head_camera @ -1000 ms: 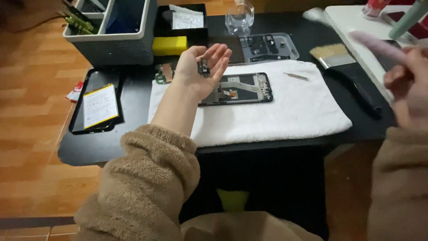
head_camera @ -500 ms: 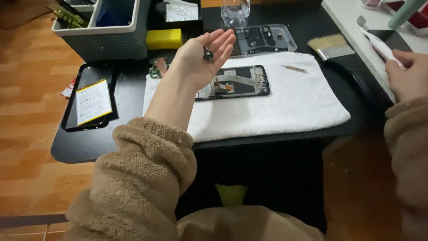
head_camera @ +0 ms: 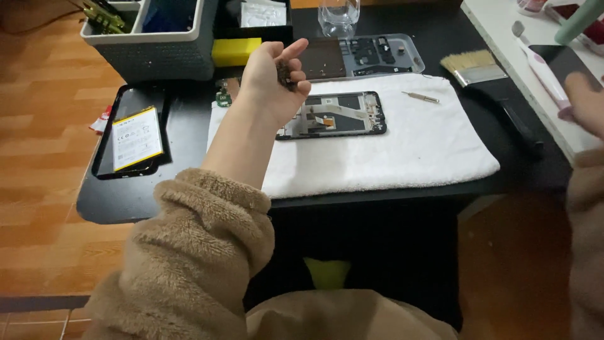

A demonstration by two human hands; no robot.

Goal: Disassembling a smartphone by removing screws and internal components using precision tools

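A black worktop point(head_camera: 157, 208) with rounded corners stands on a floor of warm orange-brown wood planks point(head_camera: 44, 145), whose boards run across the view on the left side. To the right, touching or just beside the black surface, sits a second, white worktop point(head_camera: 503, 31) with a pale edge. Under the black top the space is dark and shadowed, with a small yellow-green object point(head_camera: 327, 274) showing there, and a grey strip point(head_camera: 38, 303) crosses the floor at the lower left; the light is soft and even, as from indoor lamps.

A home repair bench — opened phone point(head_camera: 332, 115) on towel point(head_camera: 402, 148), wooden floor point(head_camera: 44, 157).
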